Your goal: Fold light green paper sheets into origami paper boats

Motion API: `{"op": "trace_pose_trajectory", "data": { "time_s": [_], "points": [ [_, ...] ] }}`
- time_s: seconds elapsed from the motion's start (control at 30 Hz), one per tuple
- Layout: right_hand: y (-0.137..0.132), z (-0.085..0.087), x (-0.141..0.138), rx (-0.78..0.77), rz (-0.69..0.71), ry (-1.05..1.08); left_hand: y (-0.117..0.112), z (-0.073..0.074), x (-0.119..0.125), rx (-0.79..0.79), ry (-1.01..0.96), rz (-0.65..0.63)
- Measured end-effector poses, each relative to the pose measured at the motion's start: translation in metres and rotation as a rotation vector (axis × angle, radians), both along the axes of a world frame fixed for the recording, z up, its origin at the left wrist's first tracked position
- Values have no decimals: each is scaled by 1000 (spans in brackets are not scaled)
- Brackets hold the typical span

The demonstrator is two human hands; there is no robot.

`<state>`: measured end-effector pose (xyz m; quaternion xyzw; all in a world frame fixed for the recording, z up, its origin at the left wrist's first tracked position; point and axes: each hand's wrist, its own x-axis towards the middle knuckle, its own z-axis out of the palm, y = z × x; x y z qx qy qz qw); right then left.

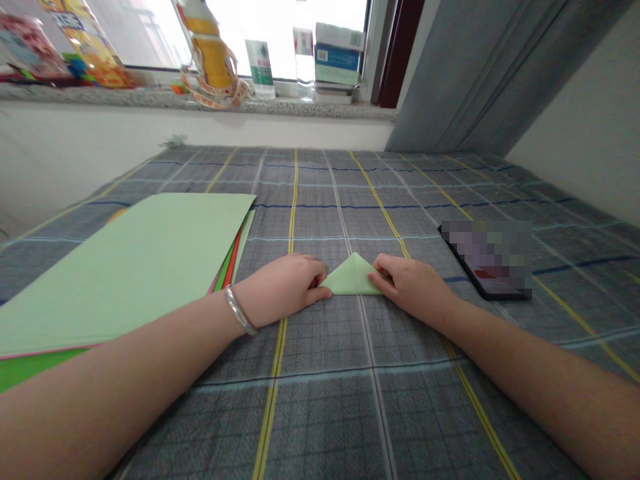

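Note:
A small light-green paper (pixel 351 277) folded into a triangle lies on the grey checked cloth (pixel 320 400). My left hand (pixel 283 288), with a silver bangle at the wrist, has its fingers curled and pressed on the triangle's left corner. My right hand (pixel 413 285) is curled too, pinching the right corner. The paper's point faces away from me.
A stack of coloured paper sheets (pixel 130 267), light green on top, lies at the left. A phone (pixel 487 260) rests on the cloth at the right. Bottles and boxes stand on the window sill (pixel 200 100) at the back. A grey curtain (pixel 480 73) hangs at the right.

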<state>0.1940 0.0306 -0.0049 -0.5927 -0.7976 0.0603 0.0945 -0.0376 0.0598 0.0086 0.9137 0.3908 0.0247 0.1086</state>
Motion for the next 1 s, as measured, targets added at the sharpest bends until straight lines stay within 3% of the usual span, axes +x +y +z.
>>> {"op": "trace_pose_trajectory", "data": {
  "time_s": [0.4, 0.7, 1.0],
  "points": [
    [0, 0, -1, 11, -2, -25, -7, -3, 3, 63, 28, 100],
    [0, -1, 0, 20, -4, -46, -4, 6, 3, -56, 64, 205],
    [0, -1, -1, 22, -7, -49, -2, 8, 0, -111, 70, 227]
  ]
}}
